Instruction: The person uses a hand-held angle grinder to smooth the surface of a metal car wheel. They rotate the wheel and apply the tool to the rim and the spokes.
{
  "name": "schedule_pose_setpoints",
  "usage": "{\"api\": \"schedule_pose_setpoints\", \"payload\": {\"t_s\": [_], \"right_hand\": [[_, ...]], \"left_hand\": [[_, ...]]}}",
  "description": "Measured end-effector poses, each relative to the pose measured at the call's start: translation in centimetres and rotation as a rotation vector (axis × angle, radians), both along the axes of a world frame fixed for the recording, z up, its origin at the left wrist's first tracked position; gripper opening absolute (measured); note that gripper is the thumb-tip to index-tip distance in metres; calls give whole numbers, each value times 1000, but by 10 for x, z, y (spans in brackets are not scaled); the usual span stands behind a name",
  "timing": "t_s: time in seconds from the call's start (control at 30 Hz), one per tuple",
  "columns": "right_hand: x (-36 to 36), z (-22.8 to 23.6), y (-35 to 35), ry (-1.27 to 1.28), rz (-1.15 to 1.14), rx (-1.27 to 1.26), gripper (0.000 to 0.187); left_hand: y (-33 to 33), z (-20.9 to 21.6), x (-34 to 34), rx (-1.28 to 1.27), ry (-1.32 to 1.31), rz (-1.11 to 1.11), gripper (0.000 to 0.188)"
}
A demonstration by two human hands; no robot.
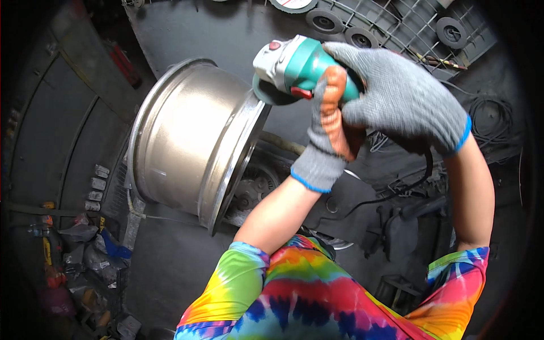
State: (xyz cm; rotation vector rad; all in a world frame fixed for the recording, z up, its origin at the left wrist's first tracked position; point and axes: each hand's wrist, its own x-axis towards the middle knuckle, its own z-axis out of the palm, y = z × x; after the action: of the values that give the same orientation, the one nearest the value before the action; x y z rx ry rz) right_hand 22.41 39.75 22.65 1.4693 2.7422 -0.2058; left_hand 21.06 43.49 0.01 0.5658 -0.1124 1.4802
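A teal angle grinder (309, 61) with a silver head and red buttons is held up in both my gloved hands. Around its body, near the head, closes my left hand (330, 122), in a grey glove with orange coating. My right hand (405, 93), in a grey glove with a blue cuff, wraps the rear of the body; its fingertips are partly hidden. The grinder's disc (275, 95) is by the upper right lip of a large silver wheel rim (184, 133); whether they touch I cannot tell. The rim lies on its side, left of my hands.
Grinding discs (324, 21) hang on a wire rack (391, 25) at the far side. A dark cable (391, 195) runs below my right hand, and a coiled cord (492, 119) lies at the right. Bags and clutter (93, 255) fill the lower left.
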Motion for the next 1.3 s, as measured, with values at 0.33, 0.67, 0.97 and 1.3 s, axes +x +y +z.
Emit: {"api": "schedule_pose_setpoints", "payload": {"t_s": [0.33, 0.67, 0.97, 1.3], "right_hand": [[1, -11, -62, 72, 366, 183, 75], [-5, 16, -32, -151, 91, 56, 81], [26, -13, 15, 125, -15, -118, 77], [87, -147, -62, 1553, -396, -307, 84]], "left_hand": [[-109, 70, -54, 65, -425, -112, 70], [-54, 27, -13, -63, -375, -188, 59], [-16, 52, -20, -188, -255, -165, 47], [-61, 3, -9, -259, 247, -136, 38]]}}
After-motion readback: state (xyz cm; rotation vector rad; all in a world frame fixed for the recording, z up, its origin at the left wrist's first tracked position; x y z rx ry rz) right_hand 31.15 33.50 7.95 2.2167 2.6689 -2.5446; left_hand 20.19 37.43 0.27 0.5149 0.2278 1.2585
